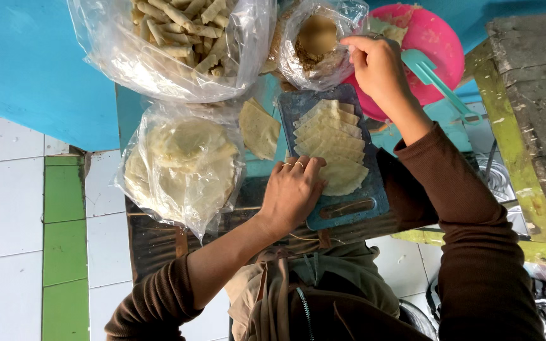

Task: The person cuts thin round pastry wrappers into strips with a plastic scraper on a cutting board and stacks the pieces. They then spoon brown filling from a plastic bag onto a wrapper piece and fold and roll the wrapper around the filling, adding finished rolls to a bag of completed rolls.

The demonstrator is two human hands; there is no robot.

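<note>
Head view looks down on a blue cutting board with thin dough wrappers lying on it in a row, each one partly over the next. About six show, but the count is hard to tell. The left hand lies flat and loose on the nearest wrapper, fingers spread, not gripping. It wears two rings.

The right hand is farther away, at the mouth of a small clear bag with brown filling inside. Its fingers are pinched together there; what the grip holds, if anything, I cannot tell.

Just right of that bag sits a pink bowl with a teal spatula leaning out of it. One loose wrapper lies on the tabletop just left of the board. Farther left is a clear bag of round flat wrappers. Beyond it, at the far side, a big clear bag of finished rolls holds many pieces. A worn wooden bench stands to the right. White and green floor tiles show on the left.
</note>
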